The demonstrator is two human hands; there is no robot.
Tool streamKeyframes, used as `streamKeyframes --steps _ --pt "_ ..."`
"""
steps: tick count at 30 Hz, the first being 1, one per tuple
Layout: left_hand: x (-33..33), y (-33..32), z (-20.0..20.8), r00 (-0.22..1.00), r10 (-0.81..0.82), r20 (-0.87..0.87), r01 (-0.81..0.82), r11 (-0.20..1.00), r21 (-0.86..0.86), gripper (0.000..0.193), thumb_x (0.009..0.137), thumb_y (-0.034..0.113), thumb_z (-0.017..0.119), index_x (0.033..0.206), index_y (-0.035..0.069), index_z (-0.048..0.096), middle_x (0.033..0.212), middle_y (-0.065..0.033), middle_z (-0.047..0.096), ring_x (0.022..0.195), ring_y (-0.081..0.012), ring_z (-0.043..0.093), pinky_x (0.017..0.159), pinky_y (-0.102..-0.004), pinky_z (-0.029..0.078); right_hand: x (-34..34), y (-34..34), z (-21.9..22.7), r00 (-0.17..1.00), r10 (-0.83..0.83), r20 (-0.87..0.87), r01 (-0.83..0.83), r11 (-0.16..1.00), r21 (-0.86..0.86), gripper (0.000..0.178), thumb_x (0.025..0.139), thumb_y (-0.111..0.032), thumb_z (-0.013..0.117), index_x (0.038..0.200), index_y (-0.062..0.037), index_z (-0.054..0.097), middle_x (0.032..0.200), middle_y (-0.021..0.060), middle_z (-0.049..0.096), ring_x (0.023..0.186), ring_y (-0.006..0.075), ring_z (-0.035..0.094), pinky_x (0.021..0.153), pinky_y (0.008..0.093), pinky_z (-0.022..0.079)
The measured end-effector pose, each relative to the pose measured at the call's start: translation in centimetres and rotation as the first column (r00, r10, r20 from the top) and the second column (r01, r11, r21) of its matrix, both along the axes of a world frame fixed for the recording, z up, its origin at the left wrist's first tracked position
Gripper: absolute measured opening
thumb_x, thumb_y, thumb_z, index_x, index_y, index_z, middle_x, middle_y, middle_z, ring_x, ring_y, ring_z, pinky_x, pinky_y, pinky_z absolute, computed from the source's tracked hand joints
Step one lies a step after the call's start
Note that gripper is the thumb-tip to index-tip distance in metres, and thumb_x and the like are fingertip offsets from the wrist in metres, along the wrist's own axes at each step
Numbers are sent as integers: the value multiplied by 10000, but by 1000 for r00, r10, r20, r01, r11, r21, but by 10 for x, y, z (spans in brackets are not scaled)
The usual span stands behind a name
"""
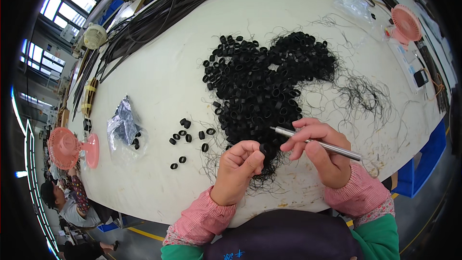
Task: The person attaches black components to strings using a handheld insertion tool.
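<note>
Near the table's front edge, my left hand (239,167) pinches a small black ring (263,149) between thumb and fingertips. My right hand (323,148) is closed around a slim silver pen-like metal tool (332,149). The tool's narrow dark tip points up and left, just above the held ring and apart from it. Beyond both hands spreads a large pile of black rings (255,86), looking like short bands of strap, with loose threads among them. Several single rings (188,138) lie to the left of my left hand.
A clear plastic bag (124,132) and a pink fan (65,148) are at the left. Long black straps (144,26) cover the far left edge. Loose black threads (368,97), another pink fan (406,21) and a blue bin (423,163) are at the right. A person (72,202) sits at lower left.
</note>
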State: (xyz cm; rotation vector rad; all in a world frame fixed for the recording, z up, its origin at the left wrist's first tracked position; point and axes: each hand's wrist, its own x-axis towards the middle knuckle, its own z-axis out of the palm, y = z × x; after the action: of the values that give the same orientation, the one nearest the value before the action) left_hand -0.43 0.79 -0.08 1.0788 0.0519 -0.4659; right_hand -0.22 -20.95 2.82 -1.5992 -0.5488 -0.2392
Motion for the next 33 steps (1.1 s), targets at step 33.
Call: streamKeyframes --steps 33 --pt "-5 -1 10 965 -62 253 -26 943 331 130 852 50 692 976 36 652 709 20 624 687 -62 552 648 -205 439 -1 14 1 1000 -5 -28 0 988 -157 301 792 -1 706 1071 -46 603 953 104 640 787 198 644 691 291 519"
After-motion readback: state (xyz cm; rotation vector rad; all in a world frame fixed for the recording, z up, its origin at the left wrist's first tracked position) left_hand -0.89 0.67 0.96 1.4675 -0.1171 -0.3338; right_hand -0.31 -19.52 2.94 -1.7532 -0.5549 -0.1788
